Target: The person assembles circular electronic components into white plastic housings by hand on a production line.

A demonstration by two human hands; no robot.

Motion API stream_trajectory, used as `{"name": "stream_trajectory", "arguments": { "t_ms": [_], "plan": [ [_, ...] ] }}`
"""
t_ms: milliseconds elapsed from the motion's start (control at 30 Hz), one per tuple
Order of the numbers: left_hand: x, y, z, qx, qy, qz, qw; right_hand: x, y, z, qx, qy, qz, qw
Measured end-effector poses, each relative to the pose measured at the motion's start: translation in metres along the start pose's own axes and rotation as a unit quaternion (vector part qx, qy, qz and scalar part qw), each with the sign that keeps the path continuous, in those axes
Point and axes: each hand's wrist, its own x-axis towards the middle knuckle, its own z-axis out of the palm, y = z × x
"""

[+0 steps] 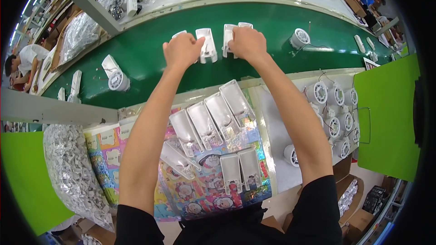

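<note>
Both my arms reach forward over the green conveyor belt (150,54). Curled around a mostly hidden white plastic housing (180,33), my left hand (182,51) has its thumb against a second long, open housing (206,41). My right hand (249,44) closes on two similar pieces; one housing (227,36) shows at its thumb side, and the end of another housing (245,25) sticks out beyond the knuckles. Its fingertips are hidden. Nearer me, several trough-shaped white housings (186,129) lie on a colourful cartoon-printed sheet (184,190), with two more housings (230,170) side by side.
Round white lamp-like parts with wires (334,127) crowd the right side of the bench. Similar round parts (299,38) ride on the belt. A bag of small white pieces (75,172) stands at left. Green panels (388,118) flank the bench. Other people work at both far sides.
</note>
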Motion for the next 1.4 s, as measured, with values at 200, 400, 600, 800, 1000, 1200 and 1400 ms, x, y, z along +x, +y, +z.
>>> {"name": "stream_trajectory", "arguments": {
  "t_ms": [200, 400, 600, 800, 1000, 1200, 1400],
  "plan": [
    [-0.004, 0.008, 0.0, 0.044, 0.01, 0.005, 0.999, -0.004, -0.016, 0.001, 0.071, 0.016, -0.005, 0.997],
    [-0.056, -0.013, -0.074, -0.04, 0.108, 0.039, 0.993, -0.046, -0.066, -0.048, 0.138, 0.033, -0.045, 0.989],
    [-0.212, -0.075, -0.164, -0.059, 0.176, 0.023, 0.982, -0.167, -0.148, -0.063, 0.191, 0.162, -0.282, 0.926],
    [-0.371, -0.132, -0.17, -0.048, 0.179, -0.126, 0.975, -0.301, -0.208, -0.017, 0.247, 0.057, -0.347, 0.903],
    [-0.418, -0.133, -0.122, -0.03, 0.118, -0.157, 0.98, -0.345, -0.196, 0.03, 0.219, 0.06, -0.34, 0.913],
    [-0.388, -0.119, -0.094, 0.045, 0.137, -0.116, 0.983, -0.324, -0.177, 0.032, 0.187, 0.083, -0.312, 0.928],
    [-0.367, -0.108, -0.085, 0.061, 0.129, -0.085, 0.986, -0.318, -0.15, -0.005, 0.236, 0.164, -0.297, 0.911]
  ]
}}
